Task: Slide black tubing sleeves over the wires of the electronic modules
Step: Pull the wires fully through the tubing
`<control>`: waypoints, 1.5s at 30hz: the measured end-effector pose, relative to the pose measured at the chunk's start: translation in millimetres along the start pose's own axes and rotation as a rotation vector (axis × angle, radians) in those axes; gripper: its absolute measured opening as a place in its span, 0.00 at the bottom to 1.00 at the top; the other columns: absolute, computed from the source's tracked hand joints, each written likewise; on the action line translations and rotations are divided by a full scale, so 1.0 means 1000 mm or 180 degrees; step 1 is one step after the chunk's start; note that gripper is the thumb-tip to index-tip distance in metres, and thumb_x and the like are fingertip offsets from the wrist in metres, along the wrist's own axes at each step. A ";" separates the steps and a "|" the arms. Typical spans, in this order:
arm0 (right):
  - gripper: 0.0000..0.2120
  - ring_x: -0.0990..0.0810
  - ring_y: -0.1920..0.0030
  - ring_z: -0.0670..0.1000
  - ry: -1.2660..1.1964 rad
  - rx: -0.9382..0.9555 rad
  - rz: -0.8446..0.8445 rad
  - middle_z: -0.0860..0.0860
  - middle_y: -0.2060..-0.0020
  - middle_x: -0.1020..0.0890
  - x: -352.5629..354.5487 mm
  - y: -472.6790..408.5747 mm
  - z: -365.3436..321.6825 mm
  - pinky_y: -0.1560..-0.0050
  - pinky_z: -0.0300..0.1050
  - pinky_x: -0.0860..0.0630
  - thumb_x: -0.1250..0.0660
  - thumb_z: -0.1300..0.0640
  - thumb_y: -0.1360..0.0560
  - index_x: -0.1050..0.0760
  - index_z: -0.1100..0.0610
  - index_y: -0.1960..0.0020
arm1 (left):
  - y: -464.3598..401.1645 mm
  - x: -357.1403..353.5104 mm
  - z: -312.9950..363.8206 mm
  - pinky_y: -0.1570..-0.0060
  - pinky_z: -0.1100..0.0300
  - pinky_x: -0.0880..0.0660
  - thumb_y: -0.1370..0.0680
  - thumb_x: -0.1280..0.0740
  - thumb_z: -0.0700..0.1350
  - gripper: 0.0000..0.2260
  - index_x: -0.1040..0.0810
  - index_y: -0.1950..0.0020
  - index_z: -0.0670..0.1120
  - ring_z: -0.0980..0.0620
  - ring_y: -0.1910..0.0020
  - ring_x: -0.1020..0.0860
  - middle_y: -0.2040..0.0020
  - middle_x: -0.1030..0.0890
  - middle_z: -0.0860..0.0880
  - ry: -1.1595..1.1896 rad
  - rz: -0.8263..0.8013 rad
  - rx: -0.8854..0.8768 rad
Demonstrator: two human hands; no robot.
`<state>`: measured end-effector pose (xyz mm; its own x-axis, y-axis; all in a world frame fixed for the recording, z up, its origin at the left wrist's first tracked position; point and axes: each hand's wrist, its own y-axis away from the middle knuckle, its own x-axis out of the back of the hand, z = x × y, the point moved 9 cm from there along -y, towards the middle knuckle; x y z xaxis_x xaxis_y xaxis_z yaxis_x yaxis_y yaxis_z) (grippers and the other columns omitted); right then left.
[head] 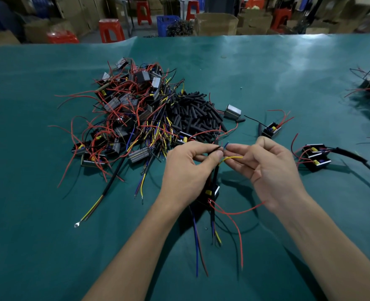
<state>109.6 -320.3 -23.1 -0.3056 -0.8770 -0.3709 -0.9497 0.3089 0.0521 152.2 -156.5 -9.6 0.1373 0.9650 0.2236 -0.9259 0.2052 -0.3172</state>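
Head view: two bare hands work thin wires together above a teal-covered table [49, 213].

The left hand [187, 168] pinches a slim black tubing sleeve [216, 170] between thumb and forefinger, its matte tube running down toward a small boxy module [212, 192] with a yellow part that hangs under the palm. The right hand [271, 168] pinches a yellow wire [234, 157] and a blue wire tip [226, 145] just beside the sleeve's upper end. Glossy red, blue and brown leads trail from the module toward the viewer. Behind the hands lies a tangled heap of modules [127, 114] with ribbed grey cases, touching a pile of short black tube pieces [195, 114]. Sleeved modules [315, 156] rest to the right.
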 end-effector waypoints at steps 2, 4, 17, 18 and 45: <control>0.18 0.13 0.52 0.61 -0.0082 -0.0036 -0.0059 0.65 0.56 0.14 -0.001 0.000 0.001 0.57 0.47 0.16 0.44 0.76 0.30 0.36 0.57 0.69 | 0.000 0.000 -0.002 0.52 0.56 0.21 0.28 0.28 0.49 0.11 0.12 0.49 0.48 0.60 0.63 0.21 0.56 0.14 0.54 0.0037 0.0014 0.0053; 0.16 0.12 0.53 0.60 -0.0163 -0.0087 -0.0082 0.65 0.56 0.14 -0.002 -0.001 0.003 0.57 0.46 0.17 0.44 0.76 0.30 0.36 0.58 0.69 | 0.000 0.000 -0.004 0.52 0.56 0.20 0.28 0.27 0.49 0.10 0.12 0.49 0.48 0.61 0.64 0.21 0.57 0.13 0.55 0.0089 0.0009 0.0095; 0.13 0.19 0.64 0.53 0.2762 0.0016 -0.0482 0.52 0.61 0.13 -0.002 0.026 0.018 0.59 0.48 0.22 0.20 0.60 0.32 0.21 0.52 0.52 | -0.002 0.003 -0.008 0.51 0.54 0.18 0.29 0.28 0.45 0.06 0.12 0.54 0.49 0.60 0.61 0.17 0.61 0.14 0.58 0.0100 0.0214 0.0146; 0.13 0.21 0.68 0.48 0.3102 0.0072 -0.0669 0.48 0.64 0.13 -0.008 0.030 0.020 0.63 0.43 0.24 0.20 0.56 0.32 0.22 0.51 0.53 | -0.002 0.003 -0.007 0.52 0.56 0.18 0.29 0.28 0.45 0.07 0.12 0.54 0.49 0.61 0.61 0.18 0.61 0.14 0.58 0.0075 0.0215 0.0133; 0.07 0.30 0.73 0.48 0.1902 0.0051 -0.1151 0.59 0.67 0.21 -0.017 0.000 -0.022 0.77 0.40 0.31 0.30 0.68 0.23 0.17 0.62 0.47 | 0.000 0.001 0.000 0.57 0.64 0.24 0.22 0.28 0.42 0.05 0.13 0.48 0.46 0.57 0.61 0.19 0.57 0.14 0.55 -0.0167 0.0100 -0.0035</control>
<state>113.2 -313.9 3.7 0.0396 -0.9766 0.2116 -0.9992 -0.0392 0.0062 151.8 -155.2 -9.0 0.0892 0.9611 0.2613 -0.9255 0.1769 -0.3348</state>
